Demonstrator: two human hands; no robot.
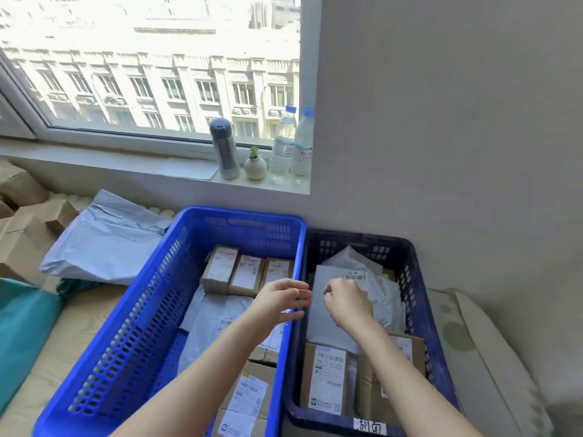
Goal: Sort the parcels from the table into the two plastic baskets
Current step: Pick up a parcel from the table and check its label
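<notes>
Two plastic baskets stand side by side: a bright blue basket [132, 310] on the left and a dark navy basket [410, 279] on the right. Both hold cardboard boxes and grey poly mailers with labels. My left hand [280, 302] hovers over the rim between the baskets, fingers relaxed and holding nothing. Over the navy basket, my right hand [345, 302] has its fingers curled on the upper edge of a grey mailer [321, 329] lying there. Whether it pinches the mailer is unclear.
More parcels lie on the table at left: a large grey mailer [104, 244], brown boxes [22, 228] and a teal bag [25, 326]. The windowsill holds a thermos [224, 149], a small plant pot [255, 165] and two water bottles [293, 146]. A wall stands behind, a cushion [482, 357] at right.
</notes>
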